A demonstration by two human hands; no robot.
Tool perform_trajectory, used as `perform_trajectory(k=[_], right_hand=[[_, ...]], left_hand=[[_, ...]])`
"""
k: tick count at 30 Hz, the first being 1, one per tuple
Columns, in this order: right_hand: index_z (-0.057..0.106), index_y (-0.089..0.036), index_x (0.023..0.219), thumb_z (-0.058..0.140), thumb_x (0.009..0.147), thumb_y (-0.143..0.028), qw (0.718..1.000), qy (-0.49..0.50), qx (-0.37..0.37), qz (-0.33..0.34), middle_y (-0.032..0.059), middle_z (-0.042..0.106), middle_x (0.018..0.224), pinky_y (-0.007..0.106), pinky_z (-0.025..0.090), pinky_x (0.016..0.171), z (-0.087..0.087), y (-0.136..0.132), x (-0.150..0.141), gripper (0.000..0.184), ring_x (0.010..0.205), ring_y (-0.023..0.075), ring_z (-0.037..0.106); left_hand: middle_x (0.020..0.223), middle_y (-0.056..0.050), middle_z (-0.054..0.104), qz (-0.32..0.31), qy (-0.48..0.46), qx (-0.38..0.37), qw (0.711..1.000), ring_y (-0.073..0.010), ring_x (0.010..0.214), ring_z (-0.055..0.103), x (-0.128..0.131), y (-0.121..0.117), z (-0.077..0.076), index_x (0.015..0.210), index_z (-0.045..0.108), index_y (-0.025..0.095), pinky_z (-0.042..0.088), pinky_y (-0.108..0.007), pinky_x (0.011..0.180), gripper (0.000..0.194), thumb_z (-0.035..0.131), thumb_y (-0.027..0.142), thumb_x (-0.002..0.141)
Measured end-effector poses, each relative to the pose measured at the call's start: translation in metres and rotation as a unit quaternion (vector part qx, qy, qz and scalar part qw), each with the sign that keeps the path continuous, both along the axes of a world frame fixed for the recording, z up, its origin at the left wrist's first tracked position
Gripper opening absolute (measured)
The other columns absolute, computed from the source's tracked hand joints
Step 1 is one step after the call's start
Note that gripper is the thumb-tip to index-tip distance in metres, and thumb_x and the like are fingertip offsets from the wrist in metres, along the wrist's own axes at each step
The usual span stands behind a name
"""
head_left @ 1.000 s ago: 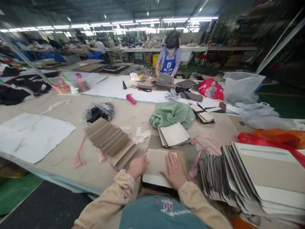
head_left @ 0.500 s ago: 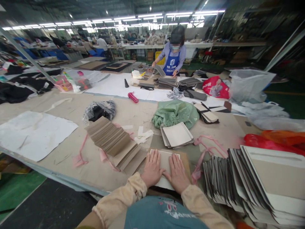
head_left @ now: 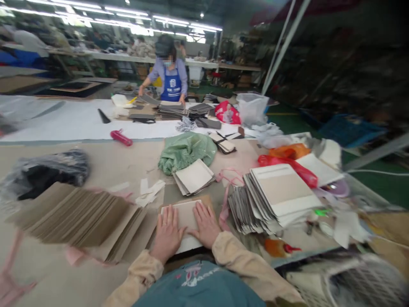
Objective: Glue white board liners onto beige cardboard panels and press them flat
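1. The left hand [head_left: 167, 233] lay flat, palm down and fingers spread, on the left part of a pale board [head_left: 187, 215].
2. The right hand [head_left: 206, 225] pressed flat beside it, fingers splayed forward, the two hands nearly touching.
3. The board rested on the tabletop [head_left: 134, 160] at the near edge, between a fanned brown card stack [head_left: 79, 219] and a grey-white panel stack [head_left: 275, 198].
4. Both sleeves angled inward from below.
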State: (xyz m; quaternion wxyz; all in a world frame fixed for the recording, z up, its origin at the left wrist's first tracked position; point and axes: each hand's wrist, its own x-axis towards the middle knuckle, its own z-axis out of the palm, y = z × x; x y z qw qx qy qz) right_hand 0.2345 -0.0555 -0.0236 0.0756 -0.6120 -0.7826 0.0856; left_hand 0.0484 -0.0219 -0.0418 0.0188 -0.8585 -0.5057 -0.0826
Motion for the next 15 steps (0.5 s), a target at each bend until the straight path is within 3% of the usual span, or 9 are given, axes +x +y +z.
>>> perform_trajectory(k=[4,7,9,11,13,15], right_hand=[[0.028,-0.009,0.141,0.042,0.086,-0.057,0.995,0.031,0.014,-0.091,0.0137,0.022,0.15,0.054,0.015,0.112,0.009,-0.037,0.029,0.074,0.139,0.0285,0.009],[0.038,-0.013,0.137,0.047,0.088,-0.043,0.97,0.143,0.069,-0.185,0.0134,0.029,0.147,0.049,0.024,0.111,0.004,-0.088,0.057,0.059,0.137,0.028,0.022],[0.049,-0.018,0.129,0.046,0.088,-0.037,0.937,0.216,0.108,-0.252,0.0124,0.047,0.135,0.042,0.038,0.104,-0.007,-0.128,0.078,0.046,0.125,0.0245,0.042],[0.06,-0.019,0.109,0.049,0.086,-0.04,0.891,0.245,0.147,-0.352,0.0123,0.061,0.111,0.036,0.054,0.083,-0.024,-0.168,0.099,0.034,0.097,0.0221,0.061],[0.058,-0.015,0.103,0.049,0.085,-0.043,0.841,0.251,0.18,-0.443,0.0124,0.063,0.094,0.033,0.057,0.061,-0.042,-0.201,0.118,0.034,0.075,0.0209,0.064],[0.053,-0.013,0.103,0.05,0.083,-0.046,0.784,0.249,0.219,-0.525,0.0102,0.061,0.085,0.032,0.055,0.056,-0.059,-0.224,0.136,0.038,0.069,0.0209,0.063]], left_hand=[[0.147,-0.028,0.021,-0.026,-0.035,0.018,0.999,-0.0396,0.138,0.009,-0.004,0.007,-0.009,0.135,0.037,-0.005,0.017,-0.059,0.107,0.068,0.031,0.046,0.089],[0.146,-0.029,0.021,-0.038,-0.036,0.017,0.999,-0.0396,0.138,0.008,-0.006,0.008,-0.009,0.135,0.037,-0.005,0.016,-0.06,0.107,0.069,0.026,0.046,0.09],[0.146,-0.029,0.022,-0.036,-0.033,0.015,0.999,-0.0391,0.139,0.008,-0.006,0.007,-0.007,0.134,0.038,-0.005,0.018,-0.06,0.107,0.069,0.024,0.047,0.091],[0.146,-0.029,0.023,-0.033,-0.034,0.017,0.999,-0.0385,0.139,0.007,-0.006,0.007,-0.006,0.134,0.038,-0.005,0.019,-0.06,0.106,0.069,0.023,0.047,0.091],[0.146,-0.029,0.023,-0.037,-0.038,0.017,0.998,-0.0384,0.139,0.007,-0.006,0.007,-0.005,0.134,0.038,-0.005,0.02,-0.06,0.106,0.069,0.023,0.047,0.091],[0.146,-0.029,0.023,-0.043,-0.046,0.01,0.998,-0.0382,0.139,0.007,-0.007,0.009,-0.004,0.134,0.038,-0.004,0.02,-0.06,0.106,0.068,0.024,0.047,0.091]])
